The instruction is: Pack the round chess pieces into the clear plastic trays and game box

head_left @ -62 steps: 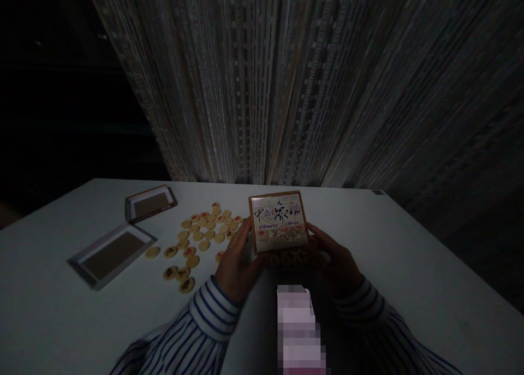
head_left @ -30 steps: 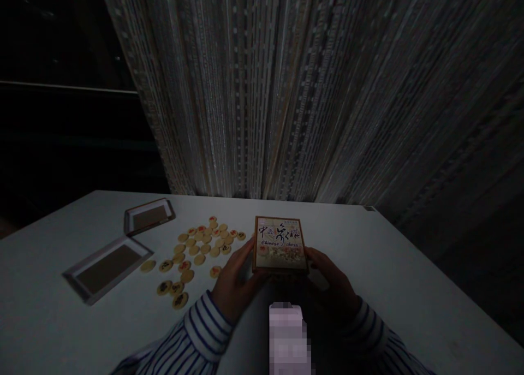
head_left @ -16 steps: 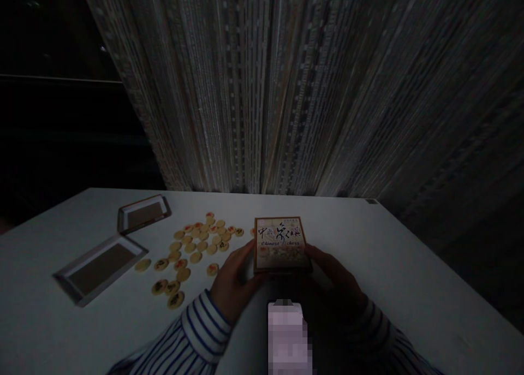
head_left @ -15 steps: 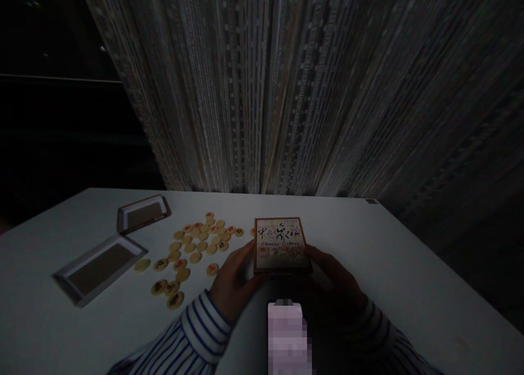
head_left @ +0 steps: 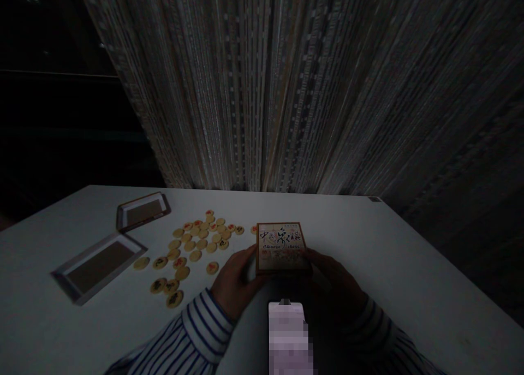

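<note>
A square Chinese chess box (head_left: 282, 255), brown-edged with black characters on its printed face, is held between my two hands above the near middle of the table. My left hand (head_left: 235, 282) grips its left side, thumb along the near edge. On the right side my right hand (head_left: 338, 277) closes round it, its lower part lost in shadow. To the left of the box lie many round wooden chess pieces (head_left: 189, 246), several with red or black characters upward. One more piece (head_left: 254, 230) sits just beside the box's left edge.
On the left of the white table (head_left: 409, 287) are two shallow open box trays, a larger one (head_left: 69, 271) and a smaller one (head_left: 143, 199) behind it. A lit, pixelated phone (head_left: 289, 337) is at the near edge. String curtains (head_left: 266, 91) hang behind the table.
The box has tipped slightly and sunk a little, so its printed face looks flatter. My hands still hold both sides. The pieces and trays lie as before.
</note>
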`<state>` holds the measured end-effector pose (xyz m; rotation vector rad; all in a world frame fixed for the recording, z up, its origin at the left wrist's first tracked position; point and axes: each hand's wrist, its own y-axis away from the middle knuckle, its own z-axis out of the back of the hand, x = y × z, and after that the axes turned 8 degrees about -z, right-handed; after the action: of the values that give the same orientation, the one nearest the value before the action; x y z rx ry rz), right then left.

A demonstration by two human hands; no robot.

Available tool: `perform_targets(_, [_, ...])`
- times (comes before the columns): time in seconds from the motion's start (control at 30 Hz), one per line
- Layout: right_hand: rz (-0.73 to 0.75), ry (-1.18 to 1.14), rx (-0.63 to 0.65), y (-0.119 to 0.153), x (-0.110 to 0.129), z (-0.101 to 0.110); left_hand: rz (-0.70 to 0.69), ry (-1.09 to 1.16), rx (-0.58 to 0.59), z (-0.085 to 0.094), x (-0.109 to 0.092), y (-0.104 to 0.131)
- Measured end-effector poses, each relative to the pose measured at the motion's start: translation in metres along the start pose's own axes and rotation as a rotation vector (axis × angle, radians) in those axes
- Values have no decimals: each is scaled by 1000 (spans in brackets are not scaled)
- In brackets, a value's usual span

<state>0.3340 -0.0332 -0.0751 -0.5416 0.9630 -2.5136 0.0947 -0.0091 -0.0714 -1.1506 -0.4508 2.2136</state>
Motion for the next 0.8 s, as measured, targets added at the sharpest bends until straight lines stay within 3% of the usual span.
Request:
perform_targets(0.1, [-27, -14, -9, 1, 0, -1, 25, 2, 30, 0, 0, -1])
perform_targets(0.3, [-103, -20, 107, 4, 0, -2, 22, 3, 40, -1, 1, 0])
perform_targets(0.53, [-76, -64, 43, 4, 0, -9, 31, 1, 48, -3, 2, 1])
perform_targets(0.8, [-128, -120, 138, 5, 1, -5, 24, -18, 76, -2, 1, 0])
